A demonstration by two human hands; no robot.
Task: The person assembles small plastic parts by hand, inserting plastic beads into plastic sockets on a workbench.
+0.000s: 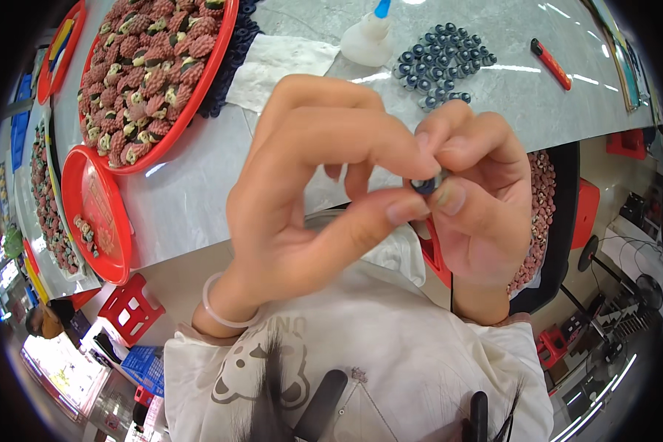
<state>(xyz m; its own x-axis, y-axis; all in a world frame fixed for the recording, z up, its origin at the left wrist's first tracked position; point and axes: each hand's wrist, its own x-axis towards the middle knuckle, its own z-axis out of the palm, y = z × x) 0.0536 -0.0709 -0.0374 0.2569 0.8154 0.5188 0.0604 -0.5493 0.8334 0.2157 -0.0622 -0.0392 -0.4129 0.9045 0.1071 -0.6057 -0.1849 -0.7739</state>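
Between the fingertips of both hands sits a small round dark blue piece (423, 186), held above the near edge of the grey table (191, 214). My left hand (309, 191) pinches it from the left with thumb and forefinger, its other fingers curled behind. From the right, the thumb and fingers of my right hand (486, 191) close on it and hide part of it. Beyond my hands lies a cluster of similar small dark blue pieces (443, 62). A white squeeze bottle (367, 40) with a blue tip stands beside that cluster.
A large red tray (136, 168) full of pink figures stands at left, with a white cloth (280, 66) near it. A smaller red tray (118, 243) bears one figure (85, 232). A red-and-black tool (551, 65) lies far right. A black bin (565, 221) holds pink pieces.
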